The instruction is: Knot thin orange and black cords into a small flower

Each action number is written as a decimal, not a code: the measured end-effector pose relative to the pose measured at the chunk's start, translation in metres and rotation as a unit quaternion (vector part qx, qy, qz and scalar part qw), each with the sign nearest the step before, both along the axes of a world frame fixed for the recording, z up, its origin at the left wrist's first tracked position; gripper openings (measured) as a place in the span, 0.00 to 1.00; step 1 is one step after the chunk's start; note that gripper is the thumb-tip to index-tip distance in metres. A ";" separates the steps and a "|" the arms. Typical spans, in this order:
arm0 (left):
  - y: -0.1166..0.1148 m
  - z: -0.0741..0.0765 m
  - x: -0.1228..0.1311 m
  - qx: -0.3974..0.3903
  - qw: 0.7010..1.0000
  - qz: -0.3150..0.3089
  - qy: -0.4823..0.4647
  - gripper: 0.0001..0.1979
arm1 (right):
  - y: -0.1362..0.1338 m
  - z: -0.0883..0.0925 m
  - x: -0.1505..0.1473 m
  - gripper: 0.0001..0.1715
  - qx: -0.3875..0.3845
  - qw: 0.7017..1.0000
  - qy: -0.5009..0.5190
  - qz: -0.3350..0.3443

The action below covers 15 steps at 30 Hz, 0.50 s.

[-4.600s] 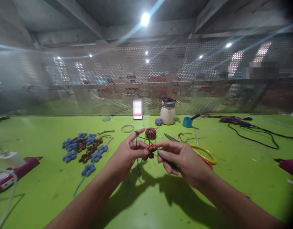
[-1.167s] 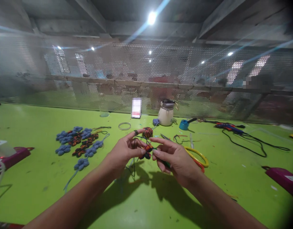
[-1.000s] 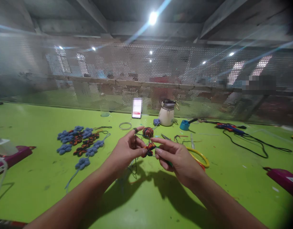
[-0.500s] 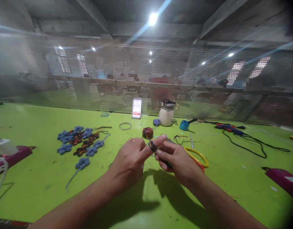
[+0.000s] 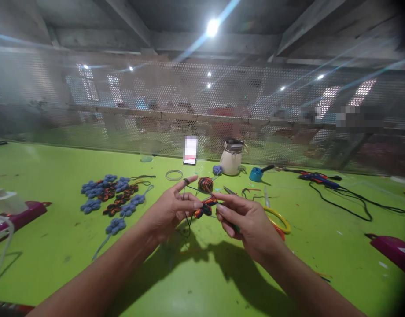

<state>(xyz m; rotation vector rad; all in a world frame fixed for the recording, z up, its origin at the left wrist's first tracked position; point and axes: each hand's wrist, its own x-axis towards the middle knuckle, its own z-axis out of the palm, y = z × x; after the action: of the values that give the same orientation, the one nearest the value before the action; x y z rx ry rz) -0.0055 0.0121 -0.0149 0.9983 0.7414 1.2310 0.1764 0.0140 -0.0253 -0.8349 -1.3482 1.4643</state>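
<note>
My left hand [image 5: 176, 203] pinches a small multicoloured crochet piece [image 5: 204, 209] in orange, black and blue between thumb and fingers. Dark yarn is wrapped round its raised index finger, and a loose strand hangs below the palm. Closed beside the piece, my right hand [image 5: 242, 215] grips a crochet hook [image 5: 236, 228]; only a bit of its green handle shows, and the tip is at the stitches. Just behind the hands lies a ball of multicoloured yarn [image 5: 205, 184].
Crocheted flowers [image 5: 115, 225] in blue and dark mixed yarn lie at left. Behind stand a phone [image 5: 190, 150], a jar [image 5: 231, 160] and a blue pot [image 5: 255, 174]. A yellow ring [image 5: 283, 220] is by my right hand. Power strips [image 5: 392, 251] lie at both sides; a perforated screen [image 5: 176, 110] borders the table.
My left hand has turned and drawn back left, bringing the crochet piece into view. Its index finger now stands apart from my right hand, with yarn stretched between. My right hand stays nearly in place.
</note>
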 end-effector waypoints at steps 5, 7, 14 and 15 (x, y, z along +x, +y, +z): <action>0.000 0.003 -0.002 0.014 1.000 -0.007 0.017 0.40 | 0.007 0.002 0.008 0.16 0.058 0.996 -0.052 0.037; 0.000 0.004 -0.003 0.023 0.999 -0.009 0.029 0.39 | 0.009 0.004 0.013 0.17 0.071 0.993 -0.077 0.064; 0.000 0.004 -0.004 0.059 0.995 -0.016 0.081 0.39 | 0.014 0.017 0.029 0.18 0.118 0.966 -0.185 0.139; -0.001 0.004 -0.004 0.058 0.995 -0.017 0.081 0.39 | 0.014 0.019 0.031 0.18 0.127 0.960 -0.204 0.143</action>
<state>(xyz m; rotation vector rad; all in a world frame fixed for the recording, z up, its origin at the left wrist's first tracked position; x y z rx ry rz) -0.0091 0.0115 -0.0112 1.2134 0.7826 1.1837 0.2071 0.0277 -0.0062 -0.8249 -1.9904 1.3333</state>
